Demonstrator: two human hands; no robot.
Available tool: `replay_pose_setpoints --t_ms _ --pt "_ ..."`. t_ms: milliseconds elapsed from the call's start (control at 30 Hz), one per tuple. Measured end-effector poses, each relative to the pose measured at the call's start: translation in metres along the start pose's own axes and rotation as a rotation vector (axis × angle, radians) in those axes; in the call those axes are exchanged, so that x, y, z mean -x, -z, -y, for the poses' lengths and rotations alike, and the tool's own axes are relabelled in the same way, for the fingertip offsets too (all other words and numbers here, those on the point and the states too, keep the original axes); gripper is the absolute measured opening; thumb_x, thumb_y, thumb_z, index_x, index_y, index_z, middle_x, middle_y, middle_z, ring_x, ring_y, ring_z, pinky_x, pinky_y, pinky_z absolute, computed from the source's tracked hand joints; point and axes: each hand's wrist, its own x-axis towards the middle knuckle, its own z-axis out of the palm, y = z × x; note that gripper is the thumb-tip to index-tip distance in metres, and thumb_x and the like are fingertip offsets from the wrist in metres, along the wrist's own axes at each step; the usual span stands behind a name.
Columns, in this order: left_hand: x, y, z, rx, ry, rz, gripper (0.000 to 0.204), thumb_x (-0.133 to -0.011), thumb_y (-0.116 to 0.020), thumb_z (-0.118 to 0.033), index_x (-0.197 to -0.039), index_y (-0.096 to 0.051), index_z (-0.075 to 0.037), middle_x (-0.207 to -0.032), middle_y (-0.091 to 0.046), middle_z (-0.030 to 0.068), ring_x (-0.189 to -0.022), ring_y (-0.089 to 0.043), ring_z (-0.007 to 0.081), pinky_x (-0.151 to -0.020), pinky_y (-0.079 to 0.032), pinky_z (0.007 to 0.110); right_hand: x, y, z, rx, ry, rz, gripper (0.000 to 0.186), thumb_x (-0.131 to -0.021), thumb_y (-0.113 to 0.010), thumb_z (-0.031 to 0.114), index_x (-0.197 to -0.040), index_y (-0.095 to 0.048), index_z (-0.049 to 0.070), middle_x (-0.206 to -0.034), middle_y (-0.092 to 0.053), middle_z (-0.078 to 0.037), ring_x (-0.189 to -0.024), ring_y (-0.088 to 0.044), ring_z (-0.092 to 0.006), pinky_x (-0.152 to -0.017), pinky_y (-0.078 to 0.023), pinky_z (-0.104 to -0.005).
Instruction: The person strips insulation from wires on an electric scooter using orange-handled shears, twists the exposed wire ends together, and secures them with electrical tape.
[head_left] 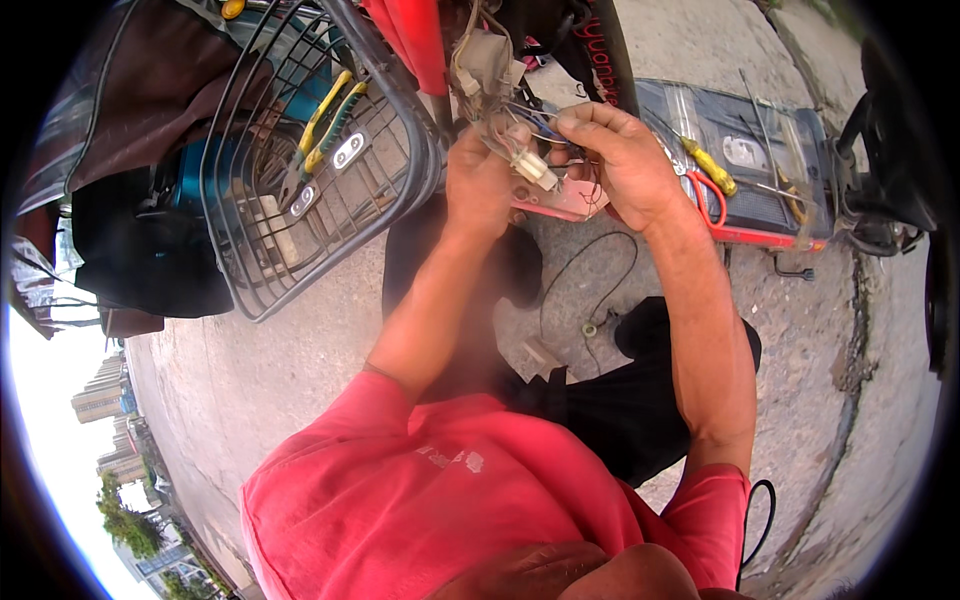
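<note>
My left hand (478,182) is closed around a bundle of thin wires (497,122) that hangs from the red vehicle's front. Some of its fingers are hidden behind the wires. A white plastic plug connector (533,168) sticks out of the bundle between my hands. My right hand (622,158) pinches a thin light-coloured wire between thumb and forefinger, just right of the bundle. Darker blue and black wires run close to those fingertips. Above my left hand sits a dusty, pale box-shaped part (486,62) with wires around it. A pinkish-red panel (565,200) shows beneath the connector.
On the left, a dark wire basket (412,150) holds pliers with yellow-green handles (328,125). To the right, a dark, red-edged panel (745,110) carries a yellow-handled screwdriver (712,168) and a red-handled tool (708,200). A thin black cable (636,262) loops on the concrete near my feet.
</note>
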Motion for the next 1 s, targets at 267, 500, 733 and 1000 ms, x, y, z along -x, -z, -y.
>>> replay_pose_setpoints --t_ms 267,500,733,1000 --pt "0.001 0.002 0.0 0.013 -0.014 0.048 0.018 -0.095 -0.068 -0.022 -0.094 -0.063 -0.006 -0.074 -0.062 0.0003 -0.054 -0.054 0.0059 -0.044 -0.039 0.021 0.0 0.005 0.004 0.024 -0.046 0.098 0.019 -0.098 -0.061 0.019 -0.106 -0.066 0.002 -0.09 -0.067 -0.004 -0.082 -0.064 -0.011 -0.068 -0.049 -0.0244" --pt "0.001 0.003 0.001 0.031 -0.017 0.061 0.018 -0.095 -0.069 -0.023 -0.093 -0.063 -0.006 -0.073 -0.063 0.0004 -0.052 -0.052 0.0056 -0.044 -0.039 0.021 0.002 0.01 0.006 0.002 -0.067 0.139 0.021 -0.098 -0.057 0.014 -0.111 -0.064 -0.002 -0.097 -0.067 -0.007 -0.088 -0.065 -0.0141 -0.072 -0.051 -0.0269" --pt "0.002 0.002 0.001 -0.015 -0.021 0.028 0.019 -0.096 -0.068 -0.023 -0.092 -0.062 -0.006 -0.072 -0.063 0.0009 -0.052 -0.053 0.0058 -0.043 -0.039 0.021 0.008 0.01 0.008 0.003 -0.076 0.15 0.023 -0.095 -0.061 0.018 -0.11 -0.068 0.001 -0.098 -0.068 -0.005 -0.089 -0.065 -0.0128 -0.074 -0.051 -0.0264" --pt "0.0 0.003 0.004 0.005 -0.06 0.05 0.018 -0.095 -0.068 -0.021 -0.095 -0.061 -0.004 -0.072 -0.063 0.0018 -0.049 -0.053 0.0067 -0.042 -0.039 0.021 0.004 0.007 -0.001 0.209 0.004 0.106 0.02 -0.091 -0.065 0.019 -0.101 -0.069 0.002 -0.09 -0.068 -0.003 -0.085 -0.063 -0.0106 -0.073 -0.048 -0.024"
